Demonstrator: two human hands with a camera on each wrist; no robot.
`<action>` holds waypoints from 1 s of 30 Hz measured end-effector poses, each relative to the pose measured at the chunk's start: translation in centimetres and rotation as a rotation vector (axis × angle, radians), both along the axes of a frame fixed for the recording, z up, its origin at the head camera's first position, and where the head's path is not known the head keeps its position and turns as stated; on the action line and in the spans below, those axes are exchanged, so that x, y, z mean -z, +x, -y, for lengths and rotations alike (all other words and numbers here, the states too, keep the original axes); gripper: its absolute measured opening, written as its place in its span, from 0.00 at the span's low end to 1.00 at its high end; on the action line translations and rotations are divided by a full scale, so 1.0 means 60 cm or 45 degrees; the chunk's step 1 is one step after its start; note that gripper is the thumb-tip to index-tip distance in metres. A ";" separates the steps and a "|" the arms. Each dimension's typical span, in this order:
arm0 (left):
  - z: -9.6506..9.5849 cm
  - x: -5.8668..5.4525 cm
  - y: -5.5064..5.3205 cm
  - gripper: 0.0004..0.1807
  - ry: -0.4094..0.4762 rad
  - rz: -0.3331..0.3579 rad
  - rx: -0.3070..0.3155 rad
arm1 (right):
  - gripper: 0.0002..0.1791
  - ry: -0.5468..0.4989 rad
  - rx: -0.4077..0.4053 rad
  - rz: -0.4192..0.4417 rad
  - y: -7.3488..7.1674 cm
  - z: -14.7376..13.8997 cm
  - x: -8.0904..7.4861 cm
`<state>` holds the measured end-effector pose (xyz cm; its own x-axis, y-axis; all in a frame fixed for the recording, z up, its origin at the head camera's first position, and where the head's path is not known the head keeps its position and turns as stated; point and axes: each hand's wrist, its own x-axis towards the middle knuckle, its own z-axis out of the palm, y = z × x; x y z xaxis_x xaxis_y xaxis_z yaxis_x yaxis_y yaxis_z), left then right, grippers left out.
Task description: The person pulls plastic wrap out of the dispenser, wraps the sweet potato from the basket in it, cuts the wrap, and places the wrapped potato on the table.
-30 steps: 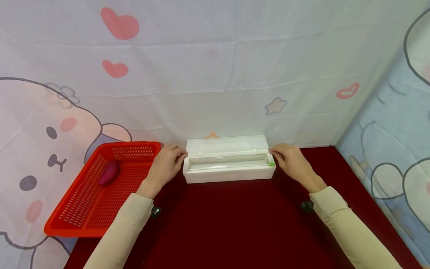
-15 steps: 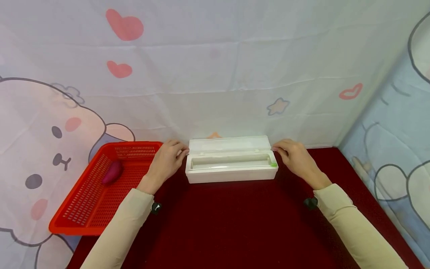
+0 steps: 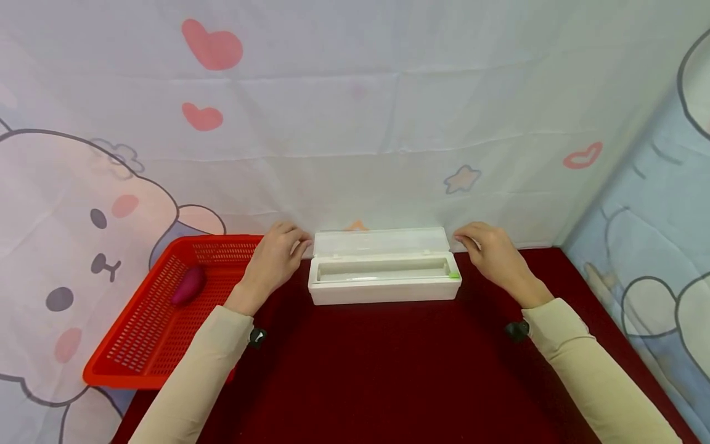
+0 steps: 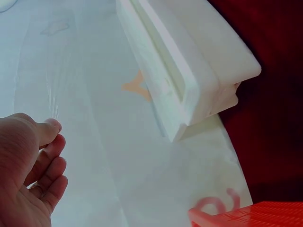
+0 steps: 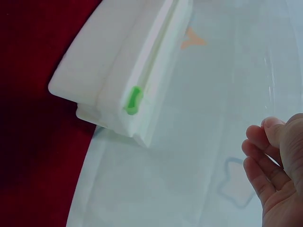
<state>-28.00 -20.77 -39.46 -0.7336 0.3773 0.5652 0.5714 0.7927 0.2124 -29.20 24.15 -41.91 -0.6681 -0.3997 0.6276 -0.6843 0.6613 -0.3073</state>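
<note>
Both left hand (image 3: 273, 259) and right hand (image 3: 490, 256), mid-frame, pinch cling film (image 4: 53, 99) between fingers (image 4: 56, 145); likely light, tearable, best held by edges.

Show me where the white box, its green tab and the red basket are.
White box (image 3: 385, 293): head view, on its front wall.
Green tab (image 5: 134, 100): right wrist view, on its middle.
Red basket (image 3: 124, 381): head view, on its near rim.

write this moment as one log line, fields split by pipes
left hand: pinches clear film | right hand: pinches clear film | white box: lid open | red basket: purple thing inside
</note>
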 end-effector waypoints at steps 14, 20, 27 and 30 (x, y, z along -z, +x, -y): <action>-0.001 -0.023 -0.001 0.04 0.042 -0.035 0.019 | 0.07 -0.021 -0.019 -0.049 -0.005 -0.002 -0.026; 0.000 -0.028 -0.003 0.04 0.051 -0.028 0.025 | 0.08 -0.029 -0.032 -0.076 -0.006 -0.002 -0.033; 0.000 -0.035 -0.005 0.05 0.053 -0.032 0.023 | 0.07 -0.039 -0.032 -0.103 -0.007 -0.003 -0.039; -0.001 -0.037 -0.005 0.05 0.056 -0.043 0.023 | 0.07 -0.044 -0.029 -0.103 -0.007 -0.004 -0.041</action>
